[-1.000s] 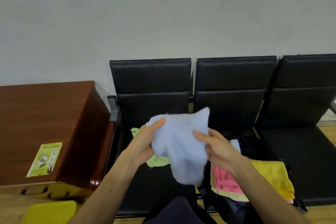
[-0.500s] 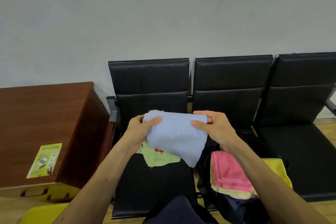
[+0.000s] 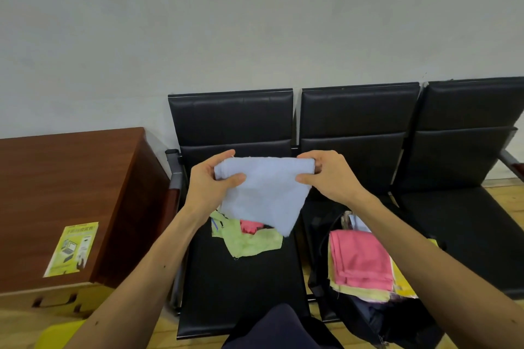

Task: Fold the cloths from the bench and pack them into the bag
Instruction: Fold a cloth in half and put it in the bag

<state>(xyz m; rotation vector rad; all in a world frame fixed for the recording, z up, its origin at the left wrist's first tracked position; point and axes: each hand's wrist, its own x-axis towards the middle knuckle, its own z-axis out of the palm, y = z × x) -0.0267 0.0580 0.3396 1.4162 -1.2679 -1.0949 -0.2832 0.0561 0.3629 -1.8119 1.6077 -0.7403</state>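
A pale blue cloth (image 3: 266, 193) hangs in the air above the left seat of the black bench (image 3: 238, 286). My left hand (image 3: 208, 181) pinches its upper left corner and my right hand (image 3: 326, 176) pinches its upper right corner, so the top edge is stretched flat between them. Under it on the seat lie a light green cloth (image 3: 249, 241) and a small red cloth (image 3: 251, 226), partly hidden. The black bag (image 3: 365, 317) stands open on the middle seat, with a folded pink cloth (image 3: 360, 261) on top of yellow ones (image 3: 402, 289).
A brown wooden cabinet (image 3: 71, 178) with a yellow sticker (image 3: 72, 248) stands left of the bench. The right seat (image 3: 467, 224) holds nothing. A grey wall rises behind the bench. A yellow object (image 3: 54, 334) shows at the bottom left.
The blue cloth went from a bunched lump to a spread sheet. My hands moved up and apart, pulling its top edge straight.
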